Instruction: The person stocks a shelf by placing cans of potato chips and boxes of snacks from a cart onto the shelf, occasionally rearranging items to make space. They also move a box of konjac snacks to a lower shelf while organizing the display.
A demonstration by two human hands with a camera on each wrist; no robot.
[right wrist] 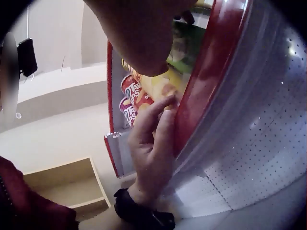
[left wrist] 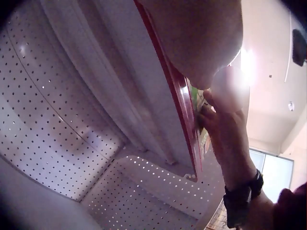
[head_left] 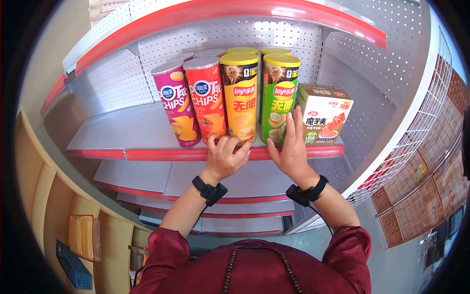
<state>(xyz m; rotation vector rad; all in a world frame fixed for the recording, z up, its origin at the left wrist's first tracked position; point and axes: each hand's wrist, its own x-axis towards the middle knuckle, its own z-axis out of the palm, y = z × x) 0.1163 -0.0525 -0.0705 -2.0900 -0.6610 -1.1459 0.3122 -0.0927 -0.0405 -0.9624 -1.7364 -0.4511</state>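
Note:
In the head view, my left hand (head_left: 225, 156) touches the bases of the red can (head_left: 206, 100) and the orange can (head_left: 240, 98) with bent fingers. Beside it, my right hand (head_left: 292, 152) has its fingers extended upward along the green can (head_left: 280, 98), near the white and gold box (head_left: 325, 117). A purple can (head_left: 177, 105) leans at the left of the row. The right wrist view shows my left hand (right wrist: 156, 136) with its fingertips at the yellow-orange can (right wrist: 156, 86). My right hand (left wrist: 228, 127) appears in the left wrist view beside the shelf edge; its fingertips are partly hidden.
More cans with yellow lids (head_left: 242, 50) and silver lids stand behind the front row. A red-edged shelf (head_left: 254, 10) hangs above, and lower shelves (head_left: 230, 178) lie below. White wire mesh (head_left: 406, 142) borders the right; a wooden unit (head_left: 110, 230) stands at lower left.

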